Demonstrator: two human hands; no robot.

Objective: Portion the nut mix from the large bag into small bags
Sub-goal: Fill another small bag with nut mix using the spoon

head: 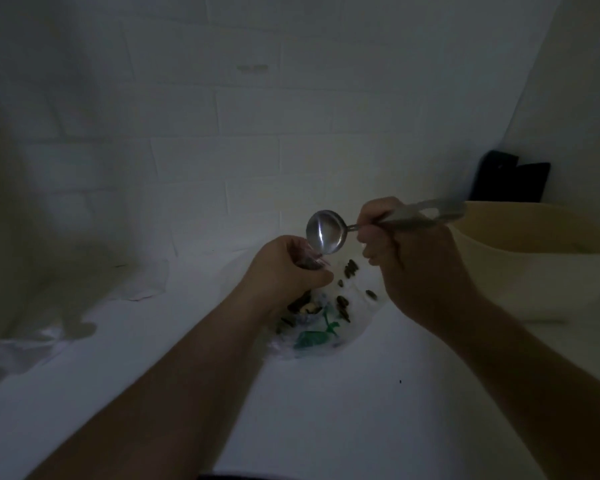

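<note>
Along the left edge of the white-covered worktop (326, 410) some crumpled clear plastic (25, 348) lay in the dim light, too blurred for me to tell what it was. Behind it a pale cloth (66, 168) hung down onto the surface.

Near the middle of the worktop my left hand (284, 271) was curled round the gathered top of a small clear bag (309, 263), pinching it between thumb and fingers so that its mouth pointed up. Something dark sat inside the bag where my fingers closed on it; I could not tell how much.

Just above that mouth hung the round bowl of a metal measuring scoop (324, 232), tipped so that its shiny underside faced me. Its rim was touching or nearly touching the bag's opening.

Below my hands, flat on the worktop, lay the large bag (326, 320), clear plastic with a green print, and dark nuts (350, 268) showed through it in scattered clumps.

My right hand (406, 258) gripped the scoop's handle in a closed fist, thumb side up, with the handle's slotted end sticking out to the right past my knuckles.

Beyond it, toward the right edge, stood a large cream tub (534, 258), and behind that a black object (510, 181) leaned against the wall.
</note>
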